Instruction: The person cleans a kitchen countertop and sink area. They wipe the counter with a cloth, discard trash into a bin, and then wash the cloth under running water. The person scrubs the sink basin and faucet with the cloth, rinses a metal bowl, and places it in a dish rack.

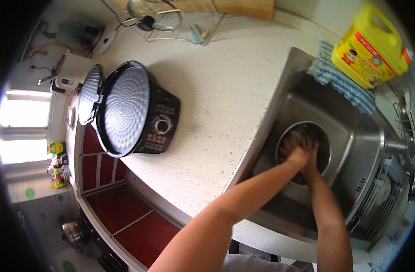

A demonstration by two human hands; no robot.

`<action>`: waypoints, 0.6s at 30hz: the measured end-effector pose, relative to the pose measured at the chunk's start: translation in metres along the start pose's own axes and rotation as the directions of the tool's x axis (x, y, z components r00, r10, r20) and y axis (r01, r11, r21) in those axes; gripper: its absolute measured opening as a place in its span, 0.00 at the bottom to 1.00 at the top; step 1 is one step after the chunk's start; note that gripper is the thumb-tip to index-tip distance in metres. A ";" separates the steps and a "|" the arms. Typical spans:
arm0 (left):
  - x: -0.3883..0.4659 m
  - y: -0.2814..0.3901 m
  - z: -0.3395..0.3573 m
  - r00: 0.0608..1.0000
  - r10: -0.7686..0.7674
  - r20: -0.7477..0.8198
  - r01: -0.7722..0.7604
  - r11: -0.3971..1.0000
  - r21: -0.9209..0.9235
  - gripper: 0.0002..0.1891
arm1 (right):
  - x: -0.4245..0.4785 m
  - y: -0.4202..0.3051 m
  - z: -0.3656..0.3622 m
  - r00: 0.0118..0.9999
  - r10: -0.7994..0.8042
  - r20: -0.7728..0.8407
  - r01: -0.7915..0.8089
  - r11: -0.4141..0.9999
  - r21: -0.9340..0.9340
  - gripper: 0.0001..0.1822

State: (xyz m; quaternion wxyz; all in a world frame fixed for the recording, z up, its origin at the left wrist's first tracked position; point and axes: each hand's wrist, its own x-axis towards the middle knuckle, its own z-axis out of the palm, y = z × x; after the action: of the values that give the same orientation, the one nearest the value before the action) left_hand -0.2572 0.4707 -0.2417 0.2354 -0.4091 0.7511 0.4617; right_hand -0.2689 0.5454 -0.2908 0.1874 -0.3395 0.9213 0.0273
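Observation:
Both my hands reach down into a round metal bowl (325, 146) that stands in the stainless-steel sink (333, 108). My left hand (294, 153) is in the left part of the bowl, fingers pointing toward its far side. Close beside it, my right hand (309, 154) dips in with its wrist near the bowl's near rim. The fingers of both are blurred and partly lost in the dark inside of the bowl. A pale, unclear patch shows just beyond the fingertips. Whether either hand grips anything cannot be made out.
A yellow jug (367, 51) stands on a blue-and-white cloth (343, 86) at the sink's back corner. A grey rack (374, 204) sits at its right side. On the speckled counter (224, 91) is a black cooker (163, 119) with its lid raised; a wire rack (173, 39) lies behind.

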 end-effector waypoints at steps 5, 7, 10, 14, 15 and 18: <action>0.041 -0.028 0.056 0.979 -0.034 0.201 0.107 0.925 -0.364 0.36 | 0.037 0.032 0.078 0.779 0.571 0.259 0.026 -0.442 0.897 0.16; 0.074 -0.039 0.066 0.970 -0.057 0.237 0.185 0.805 -0.563 0.34 | 0.034 0.022 0.043 0.783 0.450 0.428 -0.069 -0.622 0.780 0.14; 0.090 -0.039 0.045 0.896 0.114 0.429 0.313 0.524 -0.792 0.32 | -0.001 -0.031 -0.070 0.782 0.467 0.414 -0.118 -0.541 0.833 0.13; 0.081 -0.037 0.059 0.786 0.176 0.592 0.540 0.269 -0.797 0.22 | -0.014 -0.030 -0.057 0.777 0.630 -0.007 0.027 -0.022 0.999 0.13; 0.084 -0.049 0.075 0.864 0.091 0.495 0.402 0.469 -0.787 0.21 | -0.010 -0.025 -0.051 0.724 0.670 -0.165 -0.011 0.250 0.968 0.12; -0.001 0.003 -0.021 0.971 0.157 0.177 -0.077 0.917 -0.392 0.17 | -0.010 0.014 -0.019 0.751 0.572 -0.330 -0.233 0.697 0.679 0.16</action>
State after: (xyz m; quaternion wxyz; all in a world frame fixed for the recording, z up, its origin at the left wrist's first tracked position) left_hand -0.2584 0.4535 -0.2297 0.1990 -0.3513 0.6414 0.6523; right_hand -0.2775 0.5591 -0.2709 0.0181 -0.0370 0.9481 -0.3151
